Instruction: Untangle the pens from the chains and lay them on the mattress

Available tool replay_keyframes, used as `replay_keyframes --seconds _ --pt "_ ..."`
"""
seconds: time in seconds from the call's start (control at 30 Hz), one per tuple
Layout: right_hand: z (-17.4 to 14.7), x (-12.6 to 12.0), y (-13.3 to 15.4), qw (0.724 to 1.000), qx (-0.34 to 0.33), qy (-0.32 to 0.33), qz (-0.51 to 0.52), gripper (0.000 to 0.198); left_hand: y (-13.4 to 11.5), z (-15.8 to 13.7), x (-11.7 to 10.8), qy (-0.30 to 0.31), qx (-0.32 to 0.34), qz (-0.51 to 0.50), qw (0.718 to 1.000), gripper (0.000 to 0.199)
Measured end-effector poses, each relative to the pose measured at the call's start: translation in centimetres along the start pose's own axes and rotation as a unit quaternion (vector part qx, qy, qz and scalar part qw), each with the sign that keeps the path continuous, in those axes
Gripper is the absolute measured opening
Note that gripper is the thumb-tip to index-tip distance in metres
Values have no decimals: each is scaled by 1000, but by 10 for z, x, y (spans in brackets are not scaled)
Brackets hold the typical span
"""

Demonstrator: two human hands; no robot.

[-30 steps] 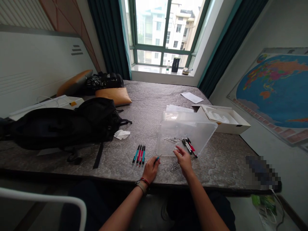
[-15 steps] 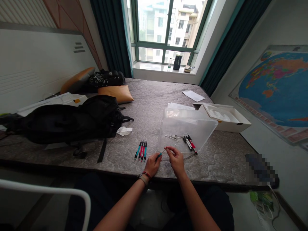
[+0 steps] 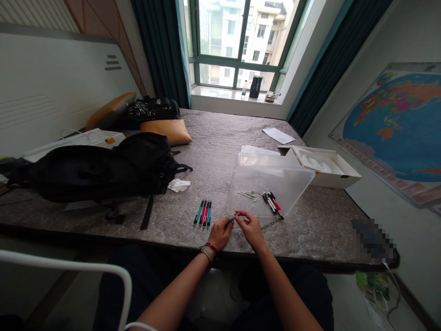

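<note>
My left hand (image 3: 221, 232) is closed around a teal pen barrel (image 3: 230, 221), which points up and to the right. At the barrel's upper end, my right hand (image 3: 251, 230) pinches a thin pale rod that looks like a pen refill; the fingers mostly hide it. Left of my hands, several teal and red pens (image 3: 203, 214) lie side by side on the mattress. Just beyond my right hand sits a clear plastic box (image 3: 292, 188). Inside it are thin pale rods (image 3: 247, 195) and several black, white and red pen parts (image 3: 273, 204).
A black backpack (image 3: 99, 172) fills the left side, with crumpled tissue (image 3: 179, 185) beside it. An open white box (image 3: 327, 170) and paper sheets (image 3: 278, 135) lie at the right. The mattress's front edge (image 3: 292, 261) runs close below my wrists.
My hands have drawn closer together, and less of the thin rod shows between them and the teal barrel. The view has shifted slightly. The pens on the mattress stay put.
</note>
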State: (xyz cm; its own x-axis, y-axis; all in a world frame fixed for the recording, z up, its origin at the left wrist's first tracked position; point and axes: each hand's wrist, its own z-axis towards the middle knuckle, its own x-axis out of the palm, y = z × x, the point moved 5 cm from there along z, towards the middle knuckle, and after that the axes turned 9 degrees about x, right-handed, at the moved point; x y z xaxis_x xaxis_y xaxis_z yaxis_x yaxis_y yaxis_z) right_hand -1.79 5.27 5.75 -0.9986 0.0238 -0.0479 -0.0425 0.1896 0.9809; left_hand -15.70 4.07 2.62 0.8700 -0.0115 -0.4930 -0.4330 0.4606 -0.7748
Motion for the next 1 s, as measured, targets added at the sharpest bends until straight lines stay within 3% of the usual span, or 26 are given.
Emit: replay_keyframes --seconds 0.1,0.2,0.23,0.3,0.43,0.6,0.83,1.0 --pt "5 -16 -20 978 102 -60 171 28 0 0 0 -1 -5 -6 1000 26" --pt "3 -25 -37 896 235 -99 362 33 -1 0 -1 -10 -10 -18 1000 26" --pt "1 -26 -39 874 257 -99 400 36 -1 0 -1 -13 -11 -24 1000 25" --pt "0 -23 -36 858 259 -79 437 43 0 0 -2 -19 -13 -39 999 25" --pt "-2 -11 -28 878 213 -44 427 42 6 -2 -3 -39 -25 -72 996 24" --pt "3 5 -36 902 165 -46 396 33 15 -5 -4 -60 -53 -97 992 19" --pt "11 38 -53 914 153 -11 375 36 11 -4 -6 -73 -41 -94 992 21" --pt "10 41 -52 924 139 13 356 41 12 -3 -4 -60 -32 -92 993 21"
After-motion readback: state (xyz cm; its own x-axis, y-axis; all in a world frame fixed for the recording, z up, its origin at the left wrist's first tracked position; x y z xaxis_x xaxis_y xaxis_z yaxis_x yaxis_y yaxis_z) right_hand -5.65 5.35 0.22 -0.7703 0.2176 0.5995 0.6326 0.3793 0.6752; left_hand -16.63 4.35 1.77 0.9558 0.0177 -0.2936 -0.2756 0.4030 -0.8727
